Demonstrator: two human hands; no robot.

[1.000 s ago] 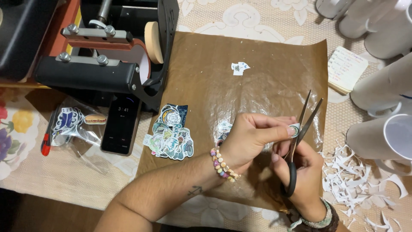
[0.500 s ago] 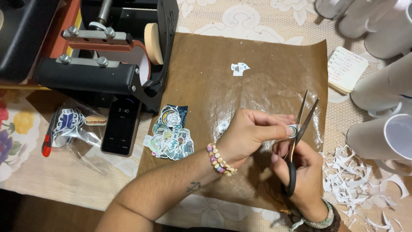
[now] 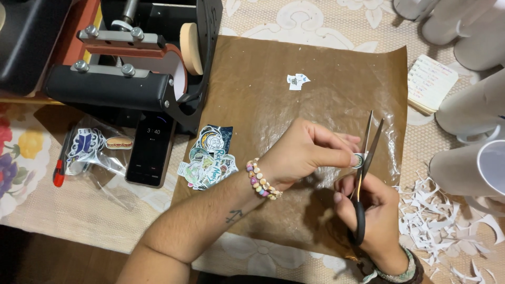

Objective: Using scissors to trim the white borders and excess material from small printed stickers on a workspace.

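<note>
Since a second ago the scissors (image 3: 366, 158) have tilted a little closer to upright and their blades stand slightly parted around the small round sticker (image 3: 358, 159), which the left hand (image 3: 301, 152) has turned a touch — so the trimming of its edge appears to be under way, not finished. The left hand pinches that sticker between thumb and fingertips, near 3 o'clock on the brown baking paper (image 3: 273, 79). The right hand (image 3: 374, 215), at about 5 o'clock, is closed through the black scissor handles.

Counted: one pair of scissors, one sticker in hand, one loose pile of cut stickers (image 3: 209, 158) at 9 o'clock of the sheet, one small cutout (image 3: 297, 81) towards 12 — and one phone (image 3: 151, 148), one mug press (image 3: 131, 68), one heap of white paper scraps (image 3: 442, 226) at 4 o'clock.
</note>
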